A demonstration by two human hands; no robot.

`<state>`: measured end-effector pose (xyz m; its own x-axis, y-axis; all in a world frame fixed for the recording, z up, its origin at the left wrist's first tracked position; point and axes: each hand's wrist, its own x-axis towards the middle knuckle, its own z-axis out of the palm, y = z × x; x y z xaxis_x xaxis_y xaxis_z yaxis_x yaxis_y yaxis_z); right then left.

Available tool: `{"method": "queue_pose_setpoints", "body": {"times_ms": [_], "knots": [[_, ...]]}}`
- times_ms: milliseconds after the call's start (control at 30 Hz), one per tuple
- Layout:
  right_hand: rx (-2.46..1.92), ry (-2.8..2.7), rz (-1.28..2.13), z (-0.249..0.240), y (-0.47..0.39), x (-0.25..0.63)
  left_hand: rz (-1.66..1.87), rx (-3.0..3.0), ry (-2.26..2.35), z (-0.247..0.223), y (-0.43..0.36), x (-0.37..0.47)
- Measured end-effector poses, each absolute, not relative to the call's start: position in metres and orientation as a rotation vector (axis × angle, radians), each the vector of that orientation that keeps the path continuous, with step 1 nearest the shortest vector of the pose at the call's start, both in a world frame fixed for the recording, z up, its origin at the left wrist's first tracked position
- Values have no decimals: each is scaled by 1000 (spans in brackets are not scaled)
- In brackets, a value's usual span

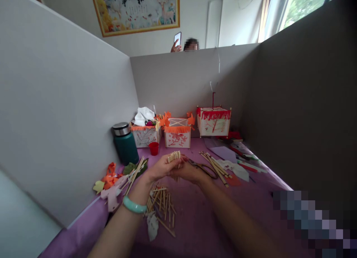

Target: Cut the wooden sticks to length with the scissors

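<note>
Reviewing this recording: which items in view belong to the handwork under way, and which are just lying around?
Part of the work:
- bundle of short sticks, between left hand and right hand
- loose stick pile below them, probably

Apparently just lying about:
- teal flask
- red cup
- scissors, though possibly a tool
- decorated boxes at the back

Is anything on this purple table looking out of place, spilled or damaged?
Mostly just untidy: loose sticks lie jumbled at the front, pointing every way, with a crumpled whitish scrap beside them. No liquid spill or clear damage shows.
</note>
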<state>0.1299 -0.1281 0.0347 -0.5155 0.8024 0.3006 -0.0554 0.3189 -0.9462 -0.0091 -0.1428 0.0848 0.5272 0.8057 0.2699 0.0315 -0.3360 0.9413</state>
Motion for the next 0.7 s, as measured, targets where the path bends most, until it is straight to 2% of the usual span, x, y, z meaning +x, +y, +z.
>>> {"method": "queue_pose_setpoints", "body": {"times_ms": [200,433,700], "knots": [[-834,-1897,967,2,-95,131,1092,1561,780,62,-109,-32],[-1059,-2025,638,-35,-91,123,1098,1402,780,20,-91,-36],[-1044,-2053,630,-37,-88,118,1085,1351,734,21,-95,-36]]}}
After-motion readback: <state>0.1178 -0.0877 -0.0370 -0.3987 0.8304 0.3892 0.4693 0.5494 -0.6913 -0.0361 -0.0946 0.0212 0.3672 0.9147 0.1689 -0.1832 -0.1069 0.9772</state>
